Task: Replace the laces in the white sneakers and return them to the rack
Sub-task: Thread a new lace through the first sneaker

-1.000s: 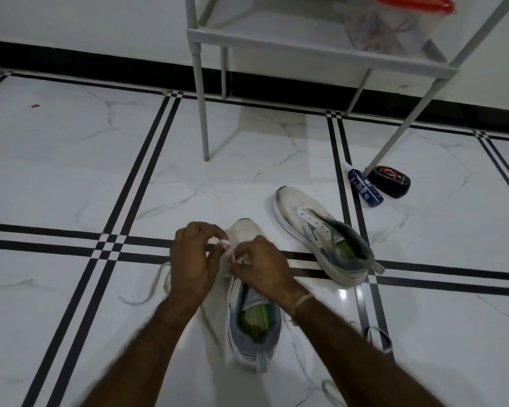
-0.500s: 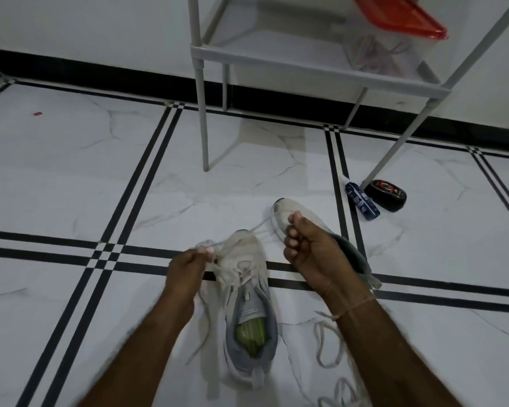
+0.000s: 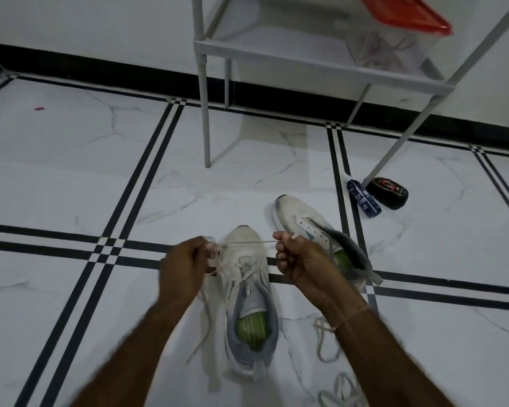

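We judge lacing of the centre-frame sneaker (image 3: pixel 249 292) in hand: left hand (image 3: pixel 185 261) and right hand (image 3: pixel 301 259) each pinch the lace (image 3: pixel 247 243) taut over its toe; next, thread further eyelets.

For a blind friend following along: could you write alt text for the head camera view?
A left hand and right hand hold a white lace taut over a sneaker on the floor. A second sneaker, unlaced, lies to its right; a grey rack stands behind.

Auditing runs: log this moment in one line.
left hand: pinches lace | right hand: holds lace taut | near sneaker: part-laced | far sneaker: unlaced
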Demonstrator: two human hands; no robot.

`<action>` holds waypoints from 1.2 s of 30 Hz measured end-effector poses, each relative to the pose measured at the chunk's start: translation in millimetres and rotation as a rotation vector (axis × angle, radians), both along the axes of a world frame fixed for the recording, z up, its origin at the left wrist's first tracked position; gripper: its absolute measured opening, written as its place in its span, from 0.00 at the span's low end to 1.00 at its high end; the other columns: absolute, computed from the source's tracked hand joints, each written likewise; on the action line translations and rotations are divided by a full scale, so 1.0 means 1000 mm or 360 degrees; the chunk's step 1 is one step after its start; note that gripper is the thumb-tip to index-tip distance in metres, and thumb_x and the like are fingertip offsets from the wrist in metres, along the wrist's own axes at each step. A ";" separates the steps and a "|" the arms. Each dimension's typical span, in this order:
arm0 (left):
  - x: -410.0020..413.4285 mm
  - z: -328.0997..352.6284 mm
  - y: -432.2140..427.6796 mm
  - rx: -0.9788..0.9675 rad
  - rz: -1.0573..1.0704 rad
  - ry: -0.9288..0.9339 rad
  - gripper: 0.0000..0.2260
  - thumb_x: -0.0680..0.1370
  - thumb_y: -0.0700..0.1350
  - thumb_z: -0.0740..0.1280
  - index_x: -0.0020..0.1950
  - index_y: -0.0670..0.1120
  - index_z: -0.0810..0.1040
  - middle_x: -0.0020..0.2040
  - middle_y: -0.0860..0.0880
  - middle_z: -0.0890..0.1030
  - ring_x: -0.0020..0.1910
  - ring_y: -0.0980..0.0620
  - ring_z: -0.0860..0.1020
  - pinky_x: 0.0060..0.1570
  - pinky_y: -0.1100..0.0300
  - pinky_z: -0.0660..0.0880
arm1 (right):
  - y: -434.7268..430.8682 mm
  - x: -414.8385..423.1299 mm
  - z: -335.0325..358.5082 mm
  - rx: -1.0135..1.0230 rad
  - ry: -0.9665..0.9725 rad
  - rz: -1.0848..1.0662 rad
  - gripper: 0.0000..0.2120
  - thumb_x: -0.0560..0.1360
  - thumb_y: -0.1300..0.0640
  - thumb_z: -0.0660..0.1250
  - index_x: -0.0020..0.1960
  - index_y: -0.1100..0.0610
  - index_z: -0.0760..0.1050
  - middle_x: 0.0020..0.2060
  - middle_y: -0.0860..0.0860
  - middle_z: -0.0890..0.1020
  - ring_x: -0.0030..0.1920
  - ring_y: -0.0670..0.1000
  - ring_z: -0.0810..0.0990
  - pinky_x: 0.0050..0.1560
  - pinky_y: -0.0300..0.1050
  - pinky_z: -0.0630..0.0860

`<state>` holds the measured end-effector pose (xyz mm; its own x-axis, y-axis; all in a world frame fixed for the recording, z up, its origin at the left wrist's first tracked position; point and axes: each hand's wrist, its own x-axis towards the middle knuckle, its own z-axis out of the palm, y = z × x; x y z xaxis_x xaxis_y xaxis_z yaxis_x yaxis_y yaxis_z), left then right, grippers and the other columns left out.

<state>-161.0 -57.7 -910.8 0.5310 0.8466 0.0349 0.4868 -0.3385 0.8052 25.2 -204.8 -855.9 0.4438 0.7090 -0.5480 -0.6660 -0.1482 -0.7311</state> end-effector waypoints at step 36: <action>0.027 -0.003 -0.032 -0.0341 -0.0374 -0.0106 0.04 0.75 0.45 0.76 0.41 0.49 0.85 0.37 0.55 0.84 0.38 0.60 0.80 0.40 0.68 0.73 | -0.015 -0.023 -0.037 -0.0678 -0.1624 0.0862 0.16 0.66 0.50 0.82 0.49 0.53 0.83 0.42 0.47 0.84 0.43 0.46 0.83 0.47 0.44 0.81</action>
